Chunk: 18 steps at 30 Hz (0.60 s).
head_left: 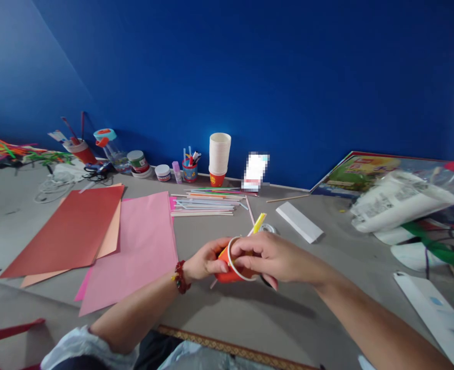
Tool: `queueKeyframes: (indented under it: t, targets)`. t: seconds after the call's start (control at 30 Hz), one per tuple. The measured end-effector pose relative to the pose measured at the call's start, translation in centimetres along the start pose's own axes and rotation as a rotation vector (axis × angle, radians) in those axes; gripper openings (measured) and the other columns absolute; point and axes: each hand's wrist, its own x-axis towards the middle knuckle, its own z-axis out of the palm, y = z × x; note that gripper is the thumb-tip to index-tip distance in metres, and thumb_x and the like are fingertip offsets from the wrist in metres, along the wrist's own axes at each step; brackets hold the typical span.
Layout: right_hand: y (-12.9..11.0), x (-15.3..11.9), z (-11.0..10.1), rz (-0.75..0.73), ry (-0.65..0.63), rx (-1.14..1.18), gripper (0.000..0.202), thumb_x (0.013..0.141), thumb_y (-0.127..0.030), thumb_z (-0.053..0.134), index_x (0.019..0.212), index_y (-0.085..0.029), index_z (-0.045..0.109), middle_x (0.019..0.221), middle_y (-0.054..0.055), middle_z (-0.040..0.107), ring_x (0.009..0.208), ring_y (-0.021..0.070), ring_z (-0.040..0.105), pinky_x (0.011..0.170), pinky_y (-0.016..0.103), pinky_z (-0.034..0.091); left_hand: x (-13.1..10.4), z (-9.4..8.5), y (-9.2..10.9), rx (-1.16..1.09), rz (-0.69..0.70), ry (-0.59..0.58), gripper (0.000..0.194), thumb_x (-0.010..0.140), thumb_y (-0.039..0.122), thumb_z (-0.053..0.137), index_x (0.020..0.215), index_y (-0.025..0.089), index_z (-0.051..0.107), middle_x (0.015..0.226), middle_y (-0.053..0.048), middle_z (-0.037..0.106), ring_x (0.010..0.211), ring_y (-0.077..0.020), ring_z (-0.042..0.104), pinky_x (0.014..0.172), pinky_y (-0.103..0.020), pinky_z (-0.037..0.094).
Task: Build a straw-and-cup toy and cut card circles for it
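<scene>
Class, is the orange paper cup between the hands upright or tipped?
Tipped: the cup leans, its round white rim facing the right hand.

The paper cup (227,276) is orange-red with a white rim, and the strip (260,222) by it is bright yellow. The bracelet (181,277) is dark red with a bit of yellow. One big sheet (69,226) is red, one (109,241) is peach and one (142,241) is soft pink. The tall cup stack (219,154) is white — red and yellow at the bottom. The worktop (211,231) is grey, the wall (227,61) deep blue.
</scene>
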Motion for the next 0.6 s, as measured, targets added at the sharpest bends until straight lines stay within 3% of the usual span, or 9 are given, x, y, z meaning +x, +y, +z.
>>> queueKeyframes:
  t: [0.13,0.27,0.4,0.6]
  targets:
    - [1.0,0.6,-0.5,0.033,-0.131,0.176,0.017,0.096,-0.028,0.051,0.098,-0.017,0.063,0.075,-0.003,0.059,0.040,0.0030,0.055,0.038,0.012,0.037,0.0,-0.2,-0.3,0.047,-0.015,0.032,0.079,0.067,0.061,0.076,0.129,0.015,0.061,0.116,-0.014,0.068,0.104,-0.0309,0.062,0.089,-0.038,0.048]
    - [1.2,0.9,-0.6,0.012,-0.152,0.173,0.020,0.096,-0.029,0.050,0.096,-0.015,0.064,0.073,-0.003,0.057,0.040,0.0023,0.054,0.037,0.010,0.034,0.0,-0.4,-0.4,0.040,-0.026,0.016,0.080,0.066,0.061,0.077,0.130,0.016,0.060,0.119,-0.014,0.067,0.107,-0.0322,0.061,0.093,-0.041,0.047]
    - [0.9,0.8,-0.3,-0.043,-0.121,0.112,0.020,0.096,-0.027,0.050,0.096,-0.016,0.066,0.078,-0.002,0.059,0.042,0.0018,0.053,0.039,0.010,0.036,0.0,-0.5,-0.4,0.047,-0.028,-0.010,0.081,0.064,0.063,0.077,0.129,0.018,0.060,0.118,-0.013,0.067,0.107,-0.0324,0.061,0.095,-0.042,0.046]
    - [-0.2,0.1,0.7,-0.065,0.063,-0.086,0.018,0.094,-0.021,0.051,0.095,-0.020,0.069,0.078,-0.003,0.063,0.041,0.0022,0.050,0.042,0.013,0.034,0.0,-0.1,-0.1,-0.042,-0.021,-0.020,0.077,0.068,0.061,0.076,0.131,0.018,0.060,0.121,-0.014,0.067,0.109,-0.0320,0.061,0.096,-0.043,0.046]
